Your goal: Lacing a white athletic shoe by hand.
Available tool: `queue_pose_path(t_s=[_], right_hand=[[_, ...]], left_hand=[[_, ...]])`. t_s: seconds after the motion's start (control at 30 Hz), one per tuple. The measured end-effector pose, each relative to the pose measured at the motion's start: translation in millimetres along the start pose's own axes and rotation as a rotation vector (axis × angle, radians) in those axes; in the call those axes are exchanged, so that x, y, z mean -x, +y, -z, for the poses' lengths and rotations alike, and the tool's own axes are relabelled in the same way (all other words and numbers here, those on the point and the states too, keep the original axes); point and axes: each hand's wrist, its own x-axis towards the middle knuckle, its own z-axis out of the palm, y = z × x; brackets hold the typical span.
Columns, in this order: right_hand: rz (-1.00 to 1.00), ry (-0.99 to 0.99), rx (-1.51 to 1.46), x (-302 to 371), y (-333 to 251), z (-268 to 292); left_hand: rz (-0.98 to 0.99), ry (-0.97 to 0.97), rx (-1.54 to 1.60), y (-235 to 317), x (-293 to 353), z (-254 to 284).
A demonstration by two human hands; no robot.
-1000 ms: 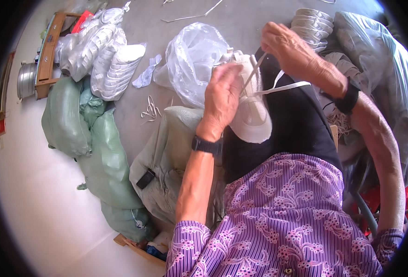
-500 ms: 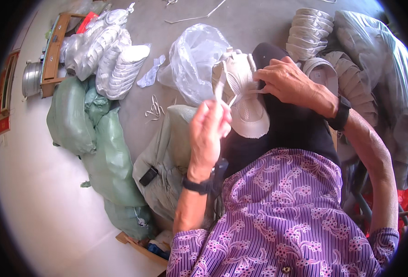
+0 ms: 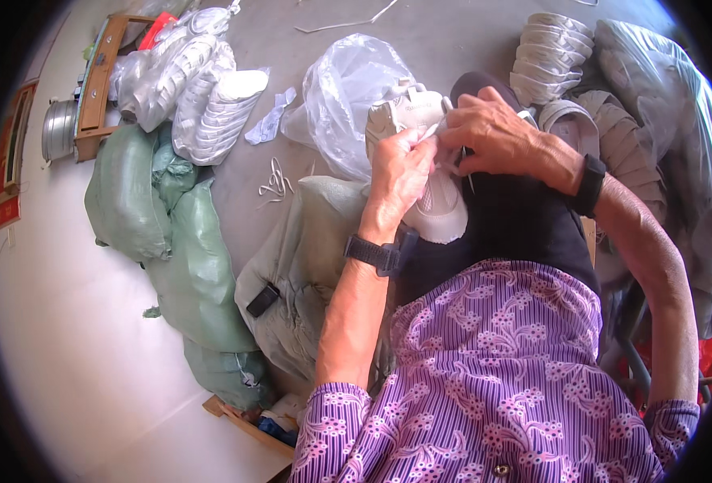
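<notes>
A cream-white sneaker [image 3: 436,216] rests on my black-clad lap, its toe pointing toward me. My left hand [image 3: 400,173] is closed in a pinch on a white shoelace [image 3: 427,132] over the shoe's lacing area. Close beside it, at the shoe's right edge, my right hand [image 3: 497,138] has its fingers bent around the lace, and a thin strand hangs below them. Both hands hide most of the middle of the sneaker; its tongue and collar show beyond them.
A clear plastic bag [image 3: 348,88] lies behind the sneaker. Stacked white shoes [image 3: 219,109] stand far left, more shoe stacks [image 3: 553,56] far right. Green sacks [image 3: 199,266] line the left; a grey-beige sack [image 3: 308,241] sits by my left arm. Loose laces [image 3: 275,181] lie on the floor.
My left hand has moved forward and to the right, from near the toe to the lacing area, close to my right hand. The right hand stays at the shoe's side.
</notes>
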Motion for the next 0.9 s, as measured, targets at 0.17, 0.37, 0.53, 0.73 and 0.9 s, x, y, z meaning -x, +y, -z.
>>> queue_pose_path(t_s=[0.17,0.37,0.53,0.73,0.9], right_hand=[[0.098,0.098,-0.044,-3.9,-3.4,-18.0],[0.059,0.11,0.019,-4.3,-9.5,-23.4],[0.058,0.08,0.067,-2.1,-7.7,-24.6],[0.077,0.127,0.095,-4.8,-12.6,-27.5],[0.082,0.187,0.134,-1.3,-16.1,-25.8]], left_hand=[[0.056,-0.069,-0.26,10.4,-1.4,9.7],[0.148,-0.243,-0.534,28.6,-14.2,11.0],[0.211,-0.368,-0.784,46.5,-26.8,2.4],[0.193,-0.439,-1.195,49.6,-42.2,-6.5],[0.223,-0.429,-1.064,48.9,-41.3,-5.8]])
